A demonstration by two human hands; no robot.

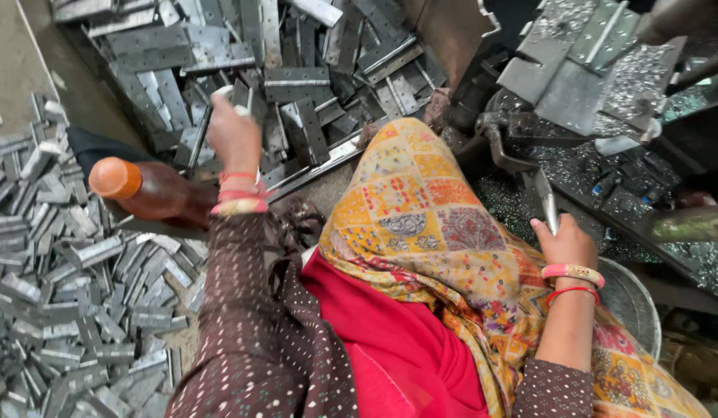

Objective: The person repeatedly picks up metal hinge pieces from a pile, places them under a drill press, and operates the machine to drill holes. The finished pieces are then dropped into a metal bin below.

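Note:
My left hand (235, 138) reaches forward to a heap of grey metal hinges (297, 73). Its back faces me and its fingers are curled around a pale metal piece (224, 92) whose ends show above the knuckles. My right hand (566, 244) is at the right, by my knee, gripping a narrow flat metal strip (547, 203) that points up and away. Both wrists carry pink and red bangles. A yellow patterned cloth (421, 209) and a red garment (390, 340) cover my lap between the hands.
A brown bottle with an orange cap (142, 190) lies just left of my left wrist. Several small grey metal pieces (65, 294) are heaped at the left. A dark machine bed with hinge plates and shiny shavings (606, 77) stands at the right, with a metal bowl (634, 302) below it.

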